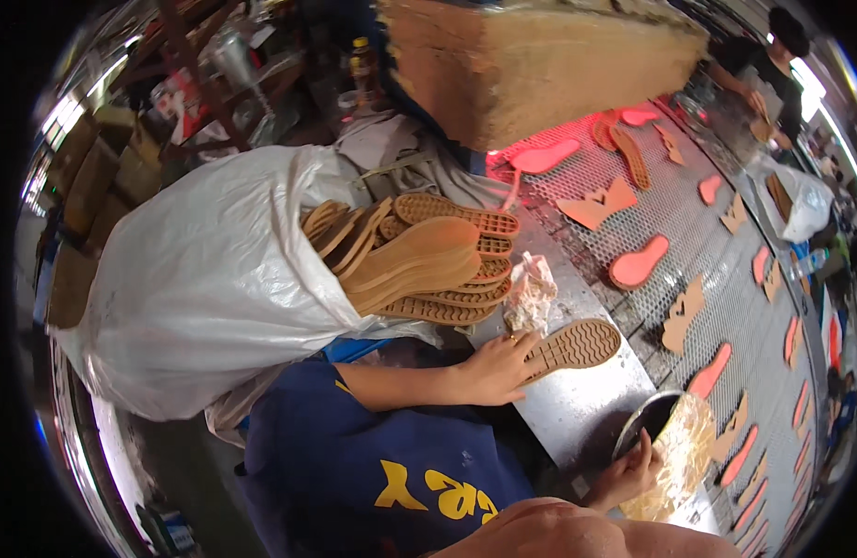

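A brown shoe sole [577, 346] lies tread up on a bare metal tabletop [563, 418]. My left hand [503, 369] is closed on the sole's left end. To the right, my right hand [626, 472] is at the near edge of a round bowl [644, 418] with a dark inside. Its fingers are bent together, and whatever they hold is hidden. Crinkled clear yellowish plastic film [682, 460] covers the bowl's right side. A crumpled, stained cloth [531, 293] lies just beyond the sole.
A large white sack [205, 279] on the left spills a pile of brown soles [419, 260]. Rightward, a mesh conveyor [652, 325] carries pink insoles [639, 262] and tan cut pieces [684, 314]. A big box-like hood [540, 70] overhangs its far end. Another person [773, 79] stands far right.
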`<state>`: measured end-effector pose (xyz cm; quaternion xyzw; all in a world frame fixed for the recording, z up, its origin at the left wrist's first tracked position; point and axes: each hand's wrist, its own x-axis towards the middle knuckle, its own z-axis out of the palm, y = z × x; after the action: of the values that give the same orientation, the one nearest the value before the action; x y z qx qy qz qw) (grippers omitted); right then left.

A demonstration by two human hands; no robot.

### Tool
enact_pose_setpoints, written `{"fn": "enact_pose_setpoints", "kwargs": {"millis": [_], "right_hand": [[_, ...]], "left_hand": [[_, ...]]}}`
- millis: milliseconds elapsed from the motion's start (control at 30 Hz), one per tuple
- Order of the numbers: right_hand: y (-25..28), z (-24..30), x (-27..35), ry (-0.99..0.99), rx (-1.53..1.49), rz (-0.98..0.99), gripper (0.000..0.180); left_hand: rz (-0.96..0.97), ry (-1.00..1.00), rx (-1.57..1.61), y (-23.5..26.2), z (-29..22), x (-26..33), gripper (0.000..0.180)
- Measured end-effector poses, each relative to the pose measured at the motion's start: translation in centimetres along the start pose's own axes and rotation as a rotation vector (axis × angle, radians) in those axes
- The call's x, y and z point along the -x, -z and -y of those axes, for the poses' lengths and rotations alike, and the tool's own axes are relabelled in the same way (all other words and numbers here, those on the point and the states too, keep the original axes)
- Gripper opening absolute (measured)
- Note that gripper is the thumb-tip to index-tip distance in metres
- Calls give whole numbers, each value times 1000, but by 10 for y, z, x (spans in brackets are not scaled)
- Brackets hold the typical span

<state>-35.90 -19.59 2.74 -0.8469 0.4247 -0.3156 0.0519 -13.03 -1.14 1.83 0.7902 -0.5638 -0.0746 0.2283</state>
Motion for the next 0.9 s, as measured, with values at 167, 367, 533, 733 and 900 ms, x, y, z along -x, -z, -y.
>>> {"fn": "enact_pose_setpoints", "kwargs": {"millis": [167, 367, 533, 733, 900], "right_hand": [[-38, 15, 10, -319, -771, -83, 21], [-42, 32, 4, -281, -603, -66, 17], [-42, 37, 10, -548, -1023, -235, 14], [-48, 33, 10, -414, -1341, -409, 21], [-49, 34, 5, -417, -1651, -447, 26]], "left_hand": [[-35, 124, -23, -12, 15, -12, 64], [-28, 206, -49, -14, 28, -27, 75], [53, 239, 101, 3, 44, -36, 74], [95, 269, 1265, 8, 63, -28, 71], [122, 254, 1896, 10, 32, -24, 43]]}}
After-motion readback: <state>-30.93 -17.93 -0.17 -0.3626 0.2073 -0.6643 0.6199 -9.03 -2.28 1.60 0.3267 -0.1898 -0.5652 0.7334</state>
